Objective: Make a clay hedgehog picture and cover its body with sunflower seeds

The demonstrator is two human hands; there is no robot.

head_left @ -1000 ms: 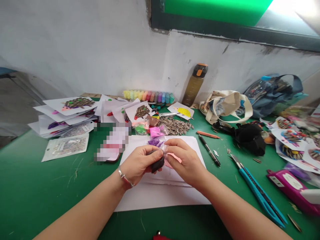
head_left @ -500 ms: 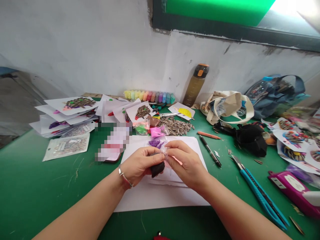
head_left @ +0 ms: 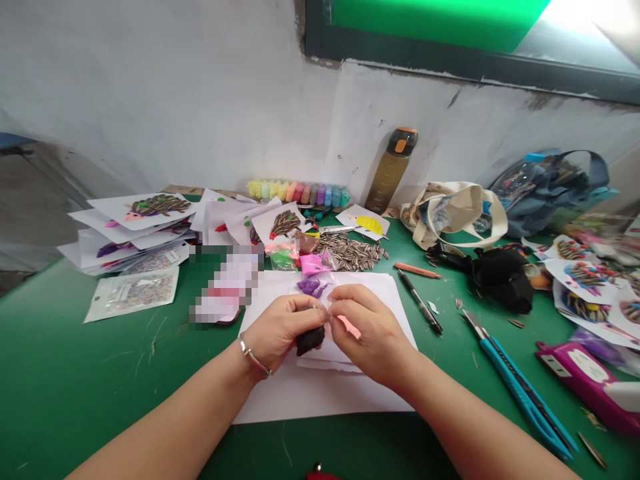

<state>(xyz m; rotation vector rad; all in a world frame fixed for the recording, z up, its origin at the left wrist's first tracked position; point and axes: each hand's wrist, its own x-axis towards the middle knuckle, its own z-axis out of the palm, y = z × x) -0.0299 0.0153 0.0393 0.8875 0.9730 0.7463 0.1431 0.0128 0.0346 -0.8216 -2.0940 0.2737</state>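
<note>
Closed around a small packet of black modelling clay (head_left: 310,341) is my left hand (head_left: 286,328), thumb on top. My right hand (head_left: 371,328) meets it over the white paper sheets (head_left: 280,400), thumb and fingers pinching the packet's clear plastic end. The exact grip is partly hidden by the fingers. Just beyond the hands lies a clear bag of purple clay (head_left: 311,287), and a pink piece (head_left: 350,327) shows behind the right fingers. Farther back are a bright pink clay packet (head_left: 316,264) and a green one (head_left: 284,259).
Sunflower seeds (head_left: 355,252) are heaped behind the paper. A pen (head_left: 420,301) and blue utility knife (head_left: 525,393) lie right. Seed-hedgehog pictures (head_left: 135,217) are stacked left near a bead packet (head_left: 133,295). A bottle (head_left: 393,170) and cloth bag (head_left: 450,213) stand at the back.
The hands stay together over the paper. The black clay packet has shifted slightly left and tipped, and the right fingers have drawn in closer around its plastic end.
</note>
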